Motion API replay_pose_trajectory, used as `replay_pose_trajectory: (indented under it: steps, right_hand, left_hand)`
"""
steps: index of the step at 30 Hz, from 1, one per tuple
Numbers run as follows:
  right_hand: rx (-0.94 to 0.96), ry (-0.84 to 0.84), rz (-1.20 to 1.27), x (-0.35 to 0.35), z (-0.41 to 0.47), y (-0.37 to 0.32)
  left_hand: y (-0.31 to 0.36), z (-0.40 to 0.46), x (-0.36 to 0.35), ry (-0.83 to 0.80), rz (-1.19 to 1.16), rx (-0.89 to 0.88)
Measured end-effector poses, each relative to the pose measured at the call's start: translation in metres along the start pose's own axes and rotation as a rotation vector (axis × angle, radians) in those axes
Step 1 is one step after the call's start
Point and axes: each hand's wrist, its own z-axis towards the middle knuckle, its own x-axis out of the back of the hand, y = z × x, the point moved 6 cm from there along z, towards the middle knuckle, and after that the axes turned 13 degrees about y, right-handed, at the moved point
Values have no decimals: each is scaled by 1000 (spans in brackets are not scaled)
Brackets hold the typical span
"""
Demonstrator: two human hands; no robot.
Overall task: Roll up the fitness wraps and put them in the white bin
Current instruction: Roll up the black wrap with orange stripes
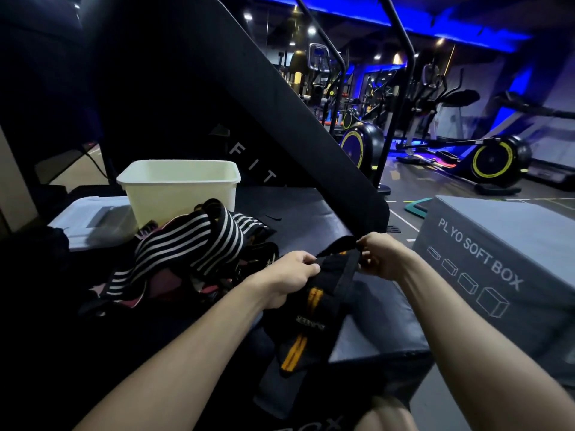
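Observation:
A black wrap with orange stripes (314, 309) hangs down over the front of a dark padded box (367, 325). My left hand (289, 275) grips its top edge from the left. My right hand (378, 255) pinches the same top edge from the right, so the wrap's end is stretched between both hands. A pile of other wraps, topped by a black-and-white striped one (189, 244), lies to the left on the box. Behind the pile stands the white bin (183, 185), upright, its inside hidden from here.
A flat white lid or tray (90, 222) lies left of the bin. A large black slanted machine panel (217, 104) rises behind the bin. A grey box marked PLYO SOFT BOX (497, 269) stands on the right. Exercise bikes fill the floor beyond.

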Motion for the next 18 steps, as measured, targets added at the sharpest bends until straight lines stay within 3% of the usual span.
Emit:
replay_pose_trajectory:
  steps: [4, 8, 10, 13, 18]
  right_hand:
    - [0, 67, 19, 3, 3, 7]
    - [97, 290, 286, 12, 23, -11]
    - [110, 179, 229, 4, 25, -18]
    - [-63, -131, -58, -15, 25, 3]
    - [-138, -377, -281, -23, 33, 26]
  left_hand:
    - [-9, 11, 0, 30, 136, -27]
    - [-7, 18, -10, -3, 70, -22]
    - [-6, 20, -17, -28, 33, -25]
    - [-18, 18, -24, -107, 105, 9]
    - [-17, -4, -24, -325, 103, 77]
